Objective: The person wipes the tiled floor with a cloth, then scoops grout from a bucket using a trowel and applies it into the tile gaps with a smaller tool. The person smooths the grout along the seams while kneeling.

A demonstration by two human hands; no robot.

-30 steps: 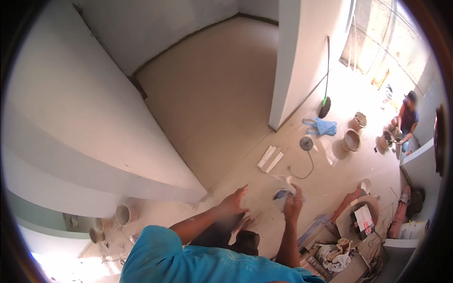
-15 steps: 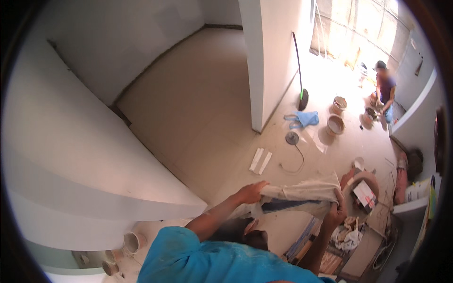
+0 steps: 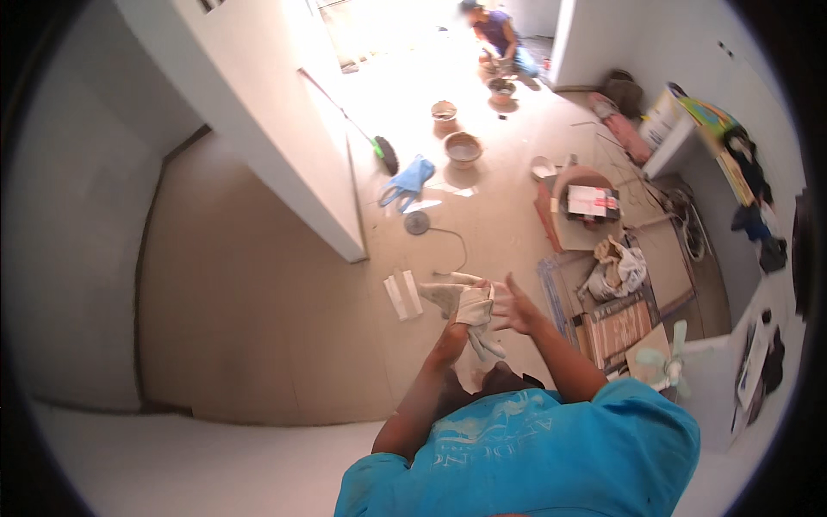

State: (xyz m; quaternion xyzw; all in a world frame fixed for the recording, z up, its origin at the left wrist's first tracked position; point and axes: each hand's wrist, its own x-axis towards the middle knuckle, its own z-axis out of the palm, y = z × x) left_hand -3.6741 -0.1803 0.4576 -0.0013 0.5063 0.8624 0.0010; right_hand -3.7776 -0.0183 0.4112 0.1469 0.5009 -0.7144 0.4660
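Off-white work gloves (image 3: 474, 305) are bunched at my left hand (image 3: 454, 331), whose fingers are mostly hidden by the fabric. One set of glove fingers points left and another hangs below. Whether my left hand is partly inside a glove is hard to make out, but it appears to grip the fabric. Just right of the gloves is my bare right hand (image 3: 517, 310), its fingers spread and its thumb raised, with nothing held in it.
White strips (image 3: 402, 295), a round grey disc (image 3: 417, 223) with a cord, a blue bag (image 3: 407, 183) and buckets (image 3: 463, 150) lie ahead. A broom (image 3: 379, 148) leans on the wall. Another person (image 3: 500, 39) crouches far off. A small fan (image 3: 668, 366) stands at right.
Before, both hands stretched a pale cloth between them; now they are close together, with gloves bunched at the left and the right hand open. My view has swung rightward.
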